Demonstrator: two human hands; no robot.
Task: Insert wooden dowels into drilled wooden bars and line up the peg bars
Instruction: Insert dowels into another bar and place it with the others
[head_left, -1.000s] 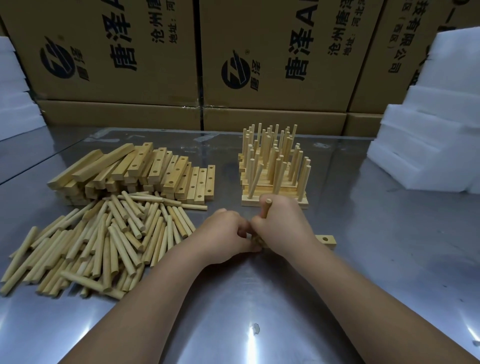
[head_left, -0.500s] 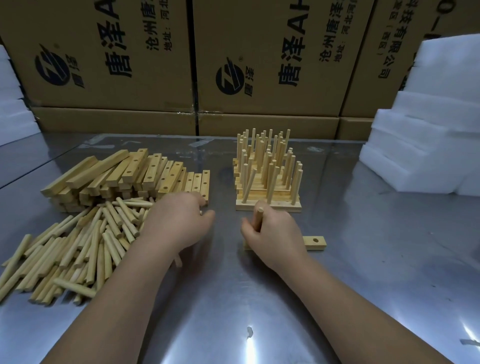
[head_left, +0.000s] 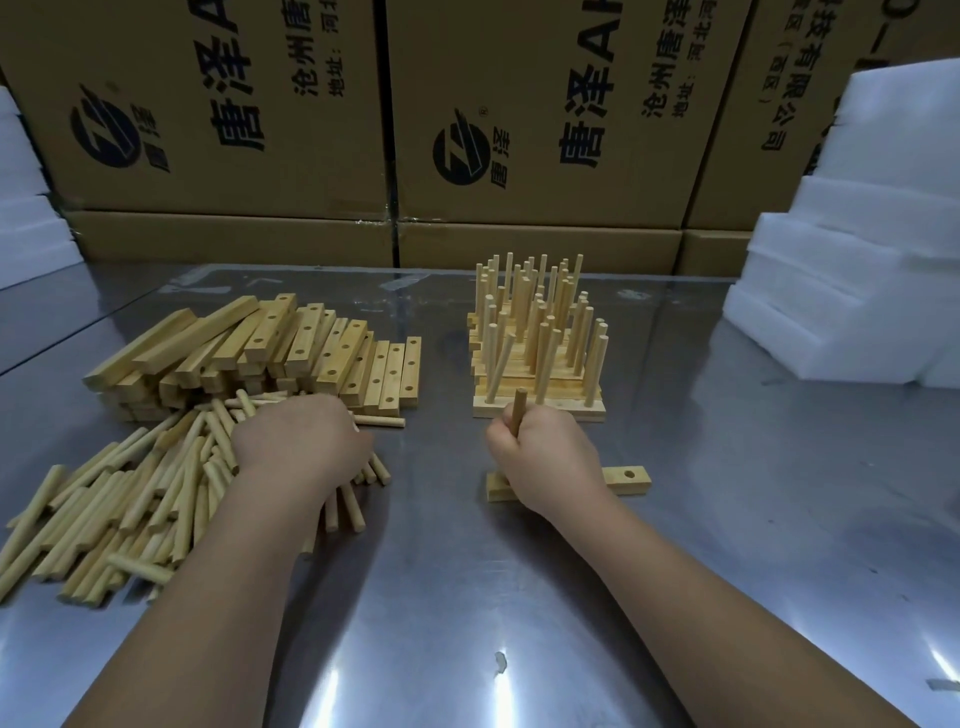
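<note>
A drilled wooden bar (head_left: 626, 479) lies flat on the steel table in front of me. My right hand (head_left: 545, 457) grips an upright dowel (head_left: 518, 408) standing over the bar's left part, and covers most of the bar. My left hand (head_left: 298, 447) rests palm down on the loose dowel pile (head_left: 130, 499) at the left; its fingertips are hidden, so what they hold cannot be seen. Behind that pile lies a heap of drilled bars (head_left: 270, 353). Finished peg bars (head_left: 537, 358) stand lined up in rows behind my right hand.
Cardboard boxes (head_left: 519, 130) wall off the back of the steel table (head_left: 519, 597). White foam blocks (head_left: 857, 260) are stacked at the right, and more foam (head_left: 26, 208) sits at the far left. Bare steel stretches between my forearms.
My left hand left the bar and moved left onto the dowel pile. My right hand stayed on the upright dowel at the bar.
</note>
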